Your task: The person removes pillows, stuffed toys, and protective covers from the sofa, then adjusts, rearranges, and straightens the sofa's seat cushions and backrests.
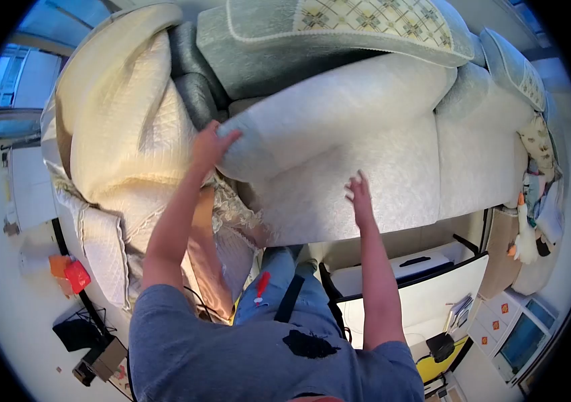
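Note:
My left hand (209, 146) is at the left end of a long pale sofa cushion (339, 110), its fingers closed on the cushion's edge. The cushion leans forward, with a dark gap between it and the grey-green sofa back (258, 63). My right hand (360, 194) is held over the pale sofa seat (312, 208), fingers spread and holding nothing. Beside my left hand, a cream quilted cover (124, 127) lies heaped over the sofa's left end, and its lace-trimmed part (235, 211) hangs by my forearm.
A white-topped table (426, 301) stands close on my right. Farther right are a white goose plush toy (525, 234) and a cabinet (513, 328). Orange and red bags (71, 273) are at the left. A patterned cover (372, 20) drapes the sofa back.

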